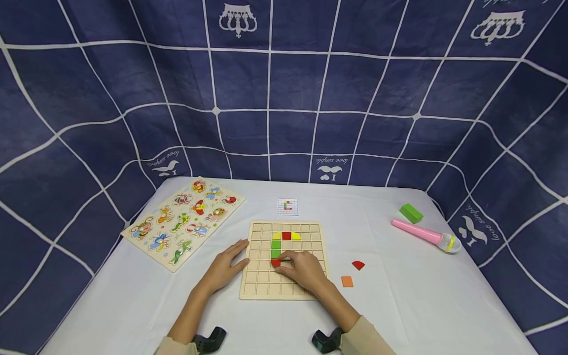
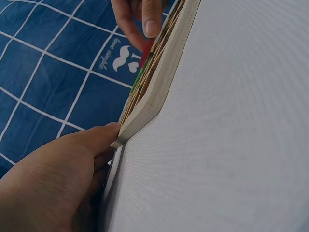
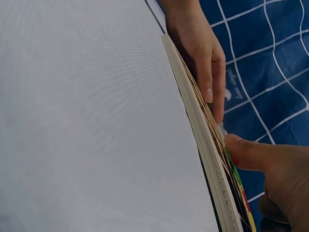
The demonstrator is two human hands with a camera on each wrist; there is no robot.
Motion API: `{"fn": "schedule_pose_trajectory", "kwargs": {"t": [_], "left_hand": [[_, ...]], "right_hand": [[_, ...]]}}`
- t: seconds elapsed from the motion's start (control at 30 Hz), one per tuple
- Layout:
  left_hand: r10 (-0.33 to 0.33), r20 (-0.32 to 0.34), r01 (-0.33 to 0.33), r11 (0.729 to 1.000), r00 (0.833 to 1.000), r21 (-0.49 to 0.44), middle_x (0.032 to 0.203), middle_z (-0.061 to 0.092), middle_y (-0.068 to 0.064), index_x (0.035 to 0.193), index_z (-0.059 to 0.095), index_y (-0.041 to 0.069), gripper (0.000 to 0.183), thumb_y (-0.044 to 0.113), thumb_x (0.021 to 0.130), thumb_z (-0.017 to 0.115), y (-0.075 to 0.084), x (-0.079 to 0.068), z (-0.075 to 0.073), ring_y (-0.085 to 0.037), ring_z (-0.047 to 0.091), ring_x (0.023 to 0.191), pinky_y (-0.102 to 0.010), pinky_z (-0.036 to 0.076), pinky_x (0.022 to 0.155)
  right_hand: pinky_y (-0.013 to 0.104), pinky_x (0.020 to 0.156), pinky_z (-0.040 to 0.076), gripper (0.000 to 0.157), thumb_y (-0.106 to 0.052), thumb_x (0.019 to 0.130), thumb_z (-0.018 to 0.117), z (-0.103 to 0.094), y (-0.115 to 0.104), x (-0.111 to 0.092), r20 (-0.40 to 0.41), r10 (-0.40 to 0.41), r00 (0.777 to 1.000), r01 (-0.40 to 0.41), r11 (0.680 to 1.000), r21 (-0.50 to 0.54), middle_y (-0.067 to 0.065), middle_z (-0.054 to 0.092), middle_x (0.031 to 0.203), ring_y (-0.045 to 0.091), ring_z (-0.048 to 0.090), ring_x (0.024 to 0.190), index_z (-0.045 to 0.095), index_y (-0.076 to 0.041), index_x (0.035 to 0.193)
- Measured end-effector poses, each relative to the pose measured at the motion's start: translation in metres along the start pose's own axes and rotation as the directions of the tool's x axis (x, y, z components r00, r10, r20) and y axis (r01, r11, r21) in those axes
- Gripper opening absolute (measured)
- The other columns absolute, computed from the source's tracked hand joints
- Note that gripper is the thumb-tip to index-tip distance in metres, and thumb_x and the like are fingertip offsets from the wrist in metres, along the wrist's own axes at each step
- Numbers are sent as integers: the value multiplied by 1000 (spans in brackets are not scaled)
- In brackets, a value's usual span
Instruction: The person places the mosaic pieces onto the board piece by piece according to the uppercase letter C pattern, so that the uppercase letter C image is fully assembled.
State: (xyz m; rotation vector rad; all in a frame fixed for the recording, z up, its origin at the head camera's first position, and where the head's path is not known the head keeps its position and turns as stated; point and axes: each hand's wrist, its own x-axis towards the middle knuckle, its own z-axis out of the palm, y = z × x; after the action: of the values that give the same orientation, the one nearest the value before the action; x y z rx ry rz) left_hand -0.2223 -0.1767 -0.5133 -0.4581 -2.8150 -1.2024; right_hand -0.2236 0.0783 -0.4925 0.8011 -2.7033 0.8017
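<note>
A wooden grid board (image 1: 257,283) lies flat on the white table. In its cells sit a red square (image 1: 286,235), a yellow rounded piece (image 1: 296,236) on either side of it, and green squares (image 1: 276,249) running down the left. Just below the green ones, my right hand (image 1: 305,270) pinches a red rounded piece (image 1: 275,263) at the board between thumb and fingers. My left hand (image 1: 225,267) rests against the board's left edge, fingers extended; its thumb (image 2: 106,133) touches that edge in the left wrist view.
Right of the board lie a red fan-shaped piece (image 1: 358,266) and an orange square (image 1: 347,281). Behind it is a pattern card (image 1: 287,206). An insect puzzle board (image 1: 148,249) lies at left; a pink toy microphone (image 1: 419,231) and green block (image 1: 411,213) at right.
</note>
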Motion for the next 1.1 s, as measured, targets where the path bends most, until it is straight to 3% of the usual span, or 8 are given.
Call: {"fn": "schedule_pose_trajectory", "kwargs": {"t": [0.3,0.47,0.57,0.63,0.7,0.8,0.9,1.1], "left_hand": [[18,-14,-17,1000,1000,11,142,39,-12,137,45,6,54,24,89,62,3,0,-1,-29,32,132,-46,27,108],[21,-17,-20,1000,1000,20,142,39,-12,137,44,6,54,23,89,62,3,-1,-1,-29,32,132,-46,27,107],[20,-15,-19,1000,1000,17,142,39,-12,137,44,6,54,23,89,62,3,-1,0,-29,32,132,-47,27,107],[20,-14,-20,1000,1000,18,142,39,-12,137,44,6,54,24,89,62,3,-1,0,-29,32,132,-47,27,107],[19,-13,-18,1000,1000,19,142,39,-12,137,44,6,54,24,89,62,3,-1,0,-29,32,132,-47,27,108],[13,-13,-13,1000,1000,21,142,39,-11,137,44,6,54,24,89,62,3,-1,0,-28,32,132,-46,26,108],[6,-13,-5,1000,1000,21,143,38,-11,137,44,7,55,25,89,62,3,-1,1,-28,31,133,-46,26,108],[10,-19,-10,1000,1000,15,142,39,-11,137,45,7,54,24,89,62,2,-1,1,-28,32,132,-46,27,107]], "right_hand": [[25,56,48,27,-39,75,74,2,2,-1,-15,-12,1000,12,1000,-2,-9,66,68,-1,37,48,72,-20,95],[25,54,46,29,-40,75,74,0,3,-2,-2,-7,1000,7,1000,6,-9,62,62,1,37,47,72,-21,96],[24,57,47,28,-40,75,74,-4,5,-5,-13,-6,1000,6,1000,15,-9,67,71,2,44,51,71,-22,96],[25,57,47,27,-39,75,74,-9,9,-9,-16,7,1000,-6,1000,23,-9,64,66,2,44,51,71,-22,96],[23,59,46,27,-39,75,74,-15,14,-14,-19,29,999,-29,999,27,-13,62,64,1,42,52,71,-23,96],[20,50,38,27,-38,75,75,-28,23,-22,-15,73,997,-73,997,36,-15,45,49,1,30,48,70,-23,97],[18,43,26,28,-37,74,76,-42,33,-32,-15,112,994,-111,993,43,-17,34,45,0,23,47,70,-23,97],[17,40,21,30,-34,73,77,-68,54,-58,-10,159,987,-158,984,80,-15,27,46,-1,19,44,70,-21,99]]}}
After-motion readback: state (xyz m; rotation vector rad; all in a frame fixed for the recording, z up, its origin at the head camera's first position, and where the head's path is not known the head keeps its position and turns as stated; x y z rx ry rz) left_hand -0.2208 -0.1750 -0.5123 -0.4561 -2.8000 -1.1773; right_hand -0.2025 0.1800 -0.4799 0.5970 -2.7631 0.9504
